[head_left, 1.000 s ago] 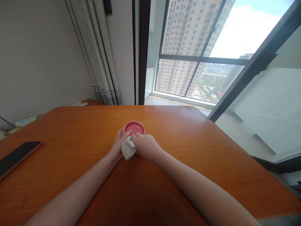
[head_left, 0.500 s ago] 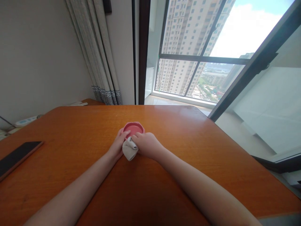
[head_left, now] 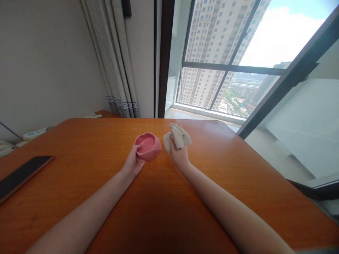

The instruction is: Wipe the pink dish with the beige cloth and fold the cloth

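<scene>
A pink ashtray (head_left: pixel 150 150) with a faceted outside and notches in its rim is tilted in my left hand (head_left: pixel 131 161). The thumb hooks over its near-left rim, and the other fingers are hidden under it. To the right of the ashtray, and apart from it, my right hand (head_left: pixel 180 157) grips a crumpled off-white cloth (head_left: pixel 178 135). Folds of the cloth cover most of the right fingers. Both hands are above the middle of the brown wooden table (head_left: pixel 148 211).
A dark flat device like a phone or tablet (head_left: pixel 22 176) lies at the table's left edge. Beyond the far left corner is a white power strip (head_left: pixel 35 133). A grey curtain (head_left: pixel 113 60) hangs behind, and a large window (head_left: pixel 212 67) stands past the far edge.
My right hand has drawn the cloth off the ashtray, moving right and away from me. My left hand has tipped the ashtray, so more of its outer side shows.
</scene>
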A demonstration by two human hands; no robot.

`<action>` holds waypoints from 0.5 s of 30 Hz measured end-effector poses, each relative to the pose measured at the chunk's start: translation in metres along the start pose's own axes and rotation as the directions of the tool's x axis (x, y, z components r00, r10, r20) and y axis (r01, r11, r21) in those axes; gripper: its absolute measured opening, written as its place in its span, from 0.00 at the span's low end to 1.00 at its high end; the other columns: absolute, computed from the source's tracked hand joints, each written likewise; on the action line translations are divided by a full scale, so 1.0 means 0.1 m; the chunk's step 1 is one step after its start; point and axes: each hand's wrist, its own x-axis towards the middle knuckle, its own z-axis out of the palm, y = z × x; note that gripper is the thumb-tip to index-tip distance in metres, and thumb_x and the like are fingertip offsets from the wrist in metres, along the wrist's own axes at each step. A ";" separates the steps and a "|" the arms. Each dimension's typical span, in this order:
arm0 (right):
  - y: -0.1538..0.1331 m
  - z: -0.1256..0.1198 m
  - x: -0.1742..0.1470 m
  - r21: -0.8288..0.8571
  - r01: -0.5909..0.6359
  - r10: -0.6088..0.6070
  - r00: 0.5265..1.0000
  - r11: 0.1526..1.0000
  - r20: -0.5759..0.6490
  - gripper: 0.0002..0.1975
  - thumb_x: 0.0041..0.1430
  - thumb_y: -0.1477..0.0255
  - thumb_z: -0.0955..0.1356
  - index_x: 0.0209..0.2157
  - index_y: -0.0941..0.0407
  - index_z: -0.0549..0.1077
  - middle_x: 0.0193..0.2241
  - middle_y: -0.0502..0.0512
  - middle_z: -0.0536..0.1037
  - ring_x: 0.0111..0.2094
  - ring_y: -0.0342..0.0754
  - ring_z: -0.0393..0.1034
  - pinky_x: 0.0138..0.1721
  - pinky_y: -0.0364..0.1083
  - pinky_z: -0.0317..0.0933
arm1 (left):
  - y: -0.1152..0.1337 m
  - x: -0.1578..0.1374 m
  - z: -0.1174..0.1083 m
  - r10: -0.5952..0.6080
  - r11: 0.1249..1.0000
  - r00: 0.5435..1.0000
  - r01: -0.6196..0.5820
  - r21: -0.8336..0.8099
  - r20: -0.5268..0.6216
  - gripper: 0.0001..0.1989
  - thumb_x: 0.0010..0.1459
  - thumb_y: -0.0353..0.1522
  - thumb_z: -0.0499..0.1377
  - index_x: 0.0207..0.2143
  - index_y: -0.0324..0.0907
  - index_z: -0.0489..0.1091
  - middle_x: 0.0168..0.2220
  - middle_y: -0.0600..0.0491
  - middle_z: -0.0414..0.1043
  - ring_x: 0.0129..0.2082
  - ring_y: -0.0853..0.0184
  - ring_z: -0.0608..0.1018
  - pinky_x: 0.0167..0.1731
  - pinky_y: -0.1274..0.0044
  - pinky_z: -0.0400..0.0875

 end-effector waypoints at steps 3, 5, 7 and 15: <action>0.10 0.05 0.00 0.131 -0.264 0.246 0.959 0.956 0.140 0.23 0.55 0.60 0.65 0.51 0.54 0.68 0.54 0.57 0.67 0.59 0.54 0.56 0.60 0.56 0.51 | -0.01 -0.03 0.02 -0.023 1.000 0.998 0.023 0.002 0.052 0.17 0.50 0.28 0.56 0.45 0.40 0.69 0.39 0.51 0.75 0.35 0.68 0.77 0.34 0.78 0.73; 0.14 0.11 -0.04 0.247 -0.439 0.380 0.890 0.864 0.252 0.22 0.54 0.59 0.66 0.48 0.53 0.70 0.51 0.55 0.71 0.55 0.54 0.63 0.56 0.54 0.57 | -0.03 -0.06 0.04 -0.027 1.000 0.996 0.026 0.009 0.083 0.17 0.50 0.28 0.56 0.45 0.40 0.69 0.40 0.51 0.75 0.36 0.68 0.76 0.34 0.78 0.73; 0.14 0.17 -0.11 0.352 -0.544 0.463 0.837 0.762 0.291 0.23 0.53 0.58 0.67 0.49 0.54 0.69 0.50 0.55 0.72 0.53 0.53 0.66 0.53 0.52 0.61 | -0.04 -0.06 0.04 -0.015 1.000 0.997 0.015 0.009 0.079 0.17 0.51 0.28 0.56 0.45 0.40 0.69 0.41 0.51 0.75 0.38 0.67 0.76 0.35 0.78 0.73; 0.23 0.26 -0.30 0.205 -0.616 0.558 0.781 0.760 0.280 0.29 0.51 0.54 0.67 0.50 0.56 0.69 0.46 0.58 0.75 0.49 0.53 0.70 0.48 0.50 0.65 | -0.03 0.02 -0.01 0.145 0.988 0.988 -0.142 -0.066 0.052 0.15 0.53 0.31 0.56 0.44 0.40 0.70 0.43 0.52 0.75 0.40 0.68 0.75 0.39 0.78 0.72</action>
